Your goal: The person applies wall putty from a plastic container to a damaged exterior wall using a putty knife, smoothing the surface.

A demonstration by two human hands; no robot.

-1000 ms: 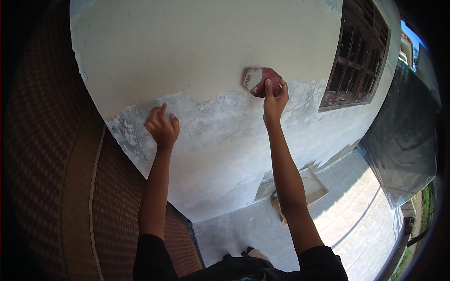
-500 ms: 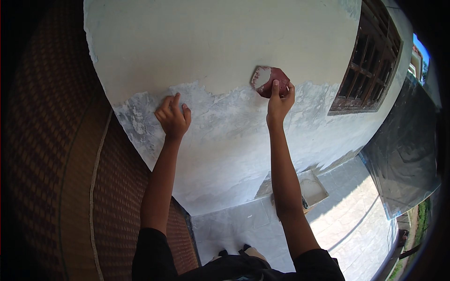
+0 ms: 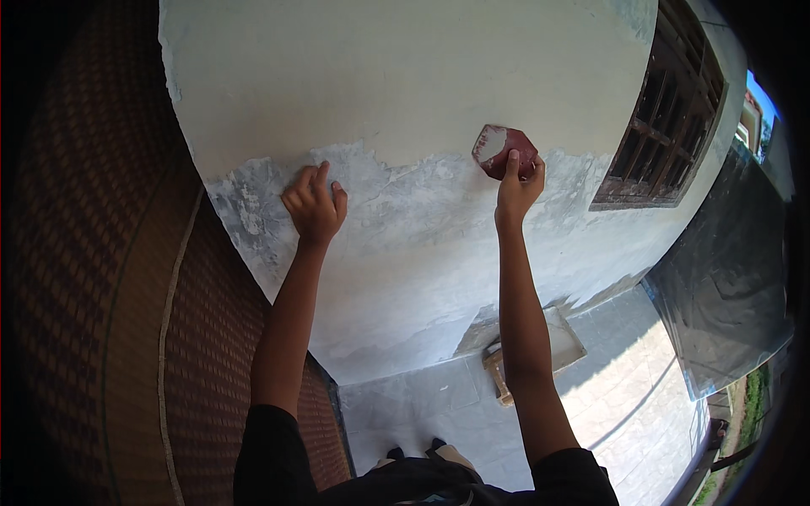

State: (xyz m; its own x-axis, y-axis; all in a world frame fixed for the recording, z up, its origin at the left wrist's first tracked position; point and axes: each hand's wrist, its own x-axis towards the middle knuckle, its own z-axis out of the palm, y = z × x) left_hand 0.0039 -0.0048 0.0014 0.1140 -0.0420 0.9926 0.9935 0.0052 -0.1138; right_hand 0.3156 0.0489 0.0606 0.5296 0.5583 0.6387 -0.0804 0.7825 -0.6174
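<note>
My right hand [image 3: 520,191] grips a flat, angular dark red piece [image 3: 516,165] by its lower edge, thumb on the face toward me. A pale, putty-like patch covers its upper left part. I cannot tell exactly what kind of tool it is. The piece is at the wall [image 3: 405,93], by the ragged border between the cream coat above and the patchy grey-white surface below. Farther left, my left hand [image 3: 314,202] rests against the patchy surface, holding nothing, with its index finger and thumb apart and the other fingers bent.
A brown wooden window with bars [image 3: 650,135] is set in the wall at right. A shallow tray [image 3: 567,339] and a wooden piece [image 3: 498,375] lie on the tiled floor [image 3: 422,405] by the wall. Woven matting [image 3: 228,354] hangs at left, dark sheeting [image 3: 717,278] at right.
My right hand has moved a little right and slightly down with the dark red piece. The left hand stays at nearly the same spot on the wall.
</note>
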